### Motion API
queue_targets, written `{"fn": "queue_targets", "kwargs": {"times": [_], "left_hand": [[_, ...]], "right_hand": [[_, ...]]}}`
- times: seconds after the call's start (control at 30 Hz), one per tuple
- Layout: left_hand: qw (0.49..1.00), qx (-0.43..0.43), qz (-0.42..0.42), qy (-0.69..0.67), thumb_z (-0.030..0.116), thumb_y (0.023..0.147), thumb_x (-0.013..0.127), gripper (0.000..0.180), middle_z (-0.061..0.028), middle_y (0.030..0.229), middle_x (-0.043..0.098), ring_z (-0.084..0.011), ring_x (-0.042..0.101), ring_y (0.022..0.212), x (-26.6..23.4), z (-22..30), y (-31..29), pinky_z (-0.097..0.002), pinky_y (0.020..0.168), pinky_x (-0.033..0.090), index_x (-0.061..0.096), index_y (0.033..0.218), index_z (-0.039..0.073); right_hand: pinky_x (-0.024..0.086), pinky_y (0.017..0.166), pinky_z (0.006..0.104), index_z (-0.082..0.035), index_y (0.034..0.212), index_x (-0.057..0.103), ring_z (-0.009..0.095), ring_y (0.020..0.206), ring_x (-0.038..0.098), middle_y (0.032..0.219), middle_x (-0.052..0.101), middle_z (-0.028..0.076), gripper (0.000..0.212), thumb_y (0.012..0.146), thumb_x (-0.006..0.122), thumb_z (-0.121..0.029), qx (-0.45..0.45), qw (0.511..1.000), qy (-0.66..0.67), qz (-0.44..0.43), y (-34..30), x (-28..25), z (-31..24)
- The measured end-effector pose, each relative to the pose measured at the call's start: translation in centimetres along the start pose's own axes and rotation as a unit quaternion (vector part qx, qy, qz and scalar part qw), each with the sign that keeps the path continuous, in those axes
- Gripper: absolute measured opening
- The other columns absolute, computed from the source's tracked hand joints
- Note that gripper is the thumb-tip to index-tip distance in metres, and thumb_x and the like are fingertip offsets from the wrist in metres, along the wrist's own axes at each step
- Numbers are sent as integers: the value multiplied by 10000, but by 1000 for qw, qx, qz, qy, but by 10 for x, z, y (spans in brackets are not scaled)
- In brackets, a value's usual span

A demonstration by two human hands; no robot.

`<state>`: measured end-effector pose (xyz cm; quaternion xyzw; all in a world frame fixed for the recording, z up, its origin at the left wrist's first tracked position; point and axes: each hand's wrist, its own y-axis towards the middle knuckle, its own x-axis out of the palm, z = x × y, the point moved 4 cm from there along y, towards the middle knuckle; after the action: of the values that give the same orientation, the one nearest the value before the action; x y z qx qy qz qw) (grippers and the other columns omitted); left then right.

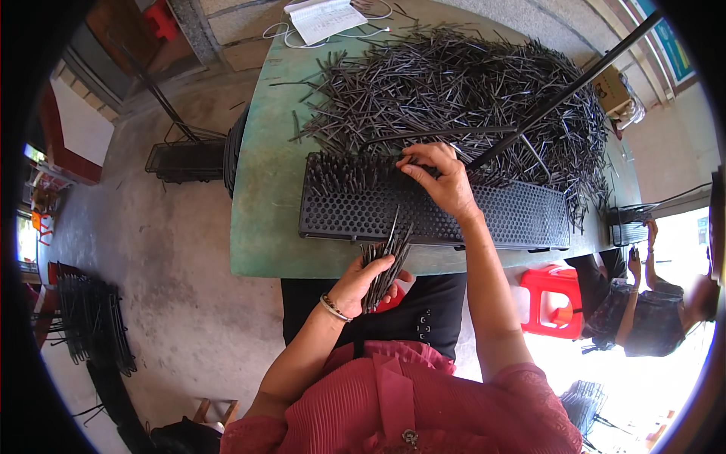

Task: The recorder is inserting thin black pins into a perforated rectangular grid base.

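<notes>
My left hand (pixel 365 283) is wrapped round a bundle of thin dark sticks (pixel 387 261) in front of the table's near edge. A few of them jut up above the rest. Over the back of a long black perforated panel (pixel 484 216), my right hand (pixel 439 175) is closed in a pinch. What its fingertips hold is too small to make out. Short dark sticks (pixel 340 175) stand upright in the holes at the panel's back left. Along the front and right, bare rows of holes show. A black metal pole (pixel 560 110) slants up to the right from behind the panel.
A big heap of loose dark sticks (pixel 446 91) covers the back of the green table (pixel 261 204). An open notebook (pixel 325 19) and a white cable lie behind. A red stool (pixel 552 301) stands right, near another person (pixel 643 310) working. Black racks (pixel 91 318) stand left.
</notes>
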<state>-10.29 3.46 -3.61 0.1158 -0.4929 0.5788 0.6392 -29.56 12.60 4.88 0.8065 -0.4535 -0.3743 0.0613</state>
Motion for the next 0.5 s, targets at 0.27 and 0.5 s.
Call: {"fn": "queue_targets", "kwargs": {"times": [0.27,0.5], "left_hand": [[1000,-7,10,-4,250,936,562,204,-153,889,673,-107,622,587,1,0,0,-217,485,502,566,1056,85],[999,15,20,43,228,947,535,198,-155,861,670,-113,598,576,7,1,-2,-222,460,480,548,1051,60]], "right_hand": [[377,874,335,-92,1025,680,176,931,579,902,679,1,224,803,682,-119,-123,979,-158,35,-8,4,-22],[388,870,362,-89,1017,681,185,942,585,931,672,16,232,786,660,-82,-178,963,-198,46,-12,14,-32]]}}
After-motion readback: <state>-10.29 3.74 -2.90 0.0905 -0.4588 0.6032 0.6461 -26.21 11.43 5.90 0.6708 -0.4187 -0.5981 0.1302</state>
